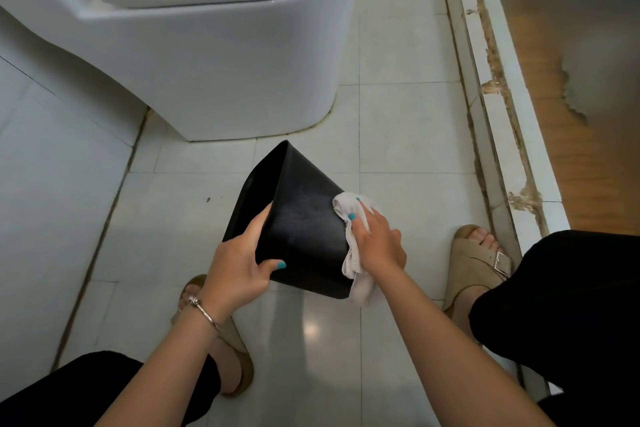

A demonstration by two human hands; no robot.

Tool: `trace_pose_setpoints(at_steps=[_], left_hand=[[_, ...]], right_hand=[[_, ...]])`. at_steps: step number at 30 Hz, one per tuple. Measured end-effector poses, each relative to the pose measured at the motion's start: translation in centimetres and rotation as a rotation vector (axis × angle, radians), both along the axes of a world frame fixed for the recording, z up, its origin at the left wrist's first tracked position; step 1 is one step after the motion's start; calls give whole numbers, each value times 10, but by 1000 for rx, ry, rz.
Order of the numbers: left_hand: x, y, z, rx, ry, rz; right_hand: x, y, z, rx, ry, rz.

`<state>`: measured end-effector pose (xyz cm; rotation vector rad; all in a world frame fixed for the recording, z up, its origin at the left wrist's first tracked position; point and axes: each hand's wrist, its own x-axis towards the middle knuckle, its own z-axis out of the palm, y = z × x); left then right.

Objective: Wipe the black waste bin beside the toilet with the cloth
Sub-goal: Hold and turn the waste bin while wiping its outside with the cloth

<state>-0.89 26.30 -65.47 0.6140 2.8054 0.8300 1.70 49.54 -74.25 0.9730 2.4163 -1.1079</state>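
Head cam: left hand (239,274) grips the tipped black bin (298,218), mouth facing left toward the toilet (207,55); inside hidden; right hand (377,243) presses the cloth (349,253) flat-fingered on its side.

No readable text, no labels, no brand marks, no numbers, no signs on any surface in view
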Motion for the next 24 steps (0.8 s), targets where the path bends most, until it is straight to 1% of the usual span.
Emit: trace_pose_setpoints(at_steps=[2, 4, 7, 11, 15, 18, 20, 24], left_hand=[[0, 2, 1, -28, -8, -24], [1, 3, 3, -51, -22, -14], [3, 9, 8, -73, -32, 4], [0, 20, 17, -126, 6, 26], [-1, 16, 15, -71, -12, 82], [0, 18, 13, -11, 2, 88], [2, 17, 11, 35, -1, 107], [2, 10, 5, 90, 4, 112]], right_hand=[[-1, 3, -2, -52, -29, -90], [-2, 2, -1, -56, -18, -113], [-7, -5, 8, -8, 4, -52], [-14, -26, 35, 2, 101, 42], [-17, -49, 70, 53, 277, 225], [-16, -68, 92, 56, 412, 332], [-17, -73, 99, 64, 428, 373], [-21, -75, 98, 97, 397, 410]])
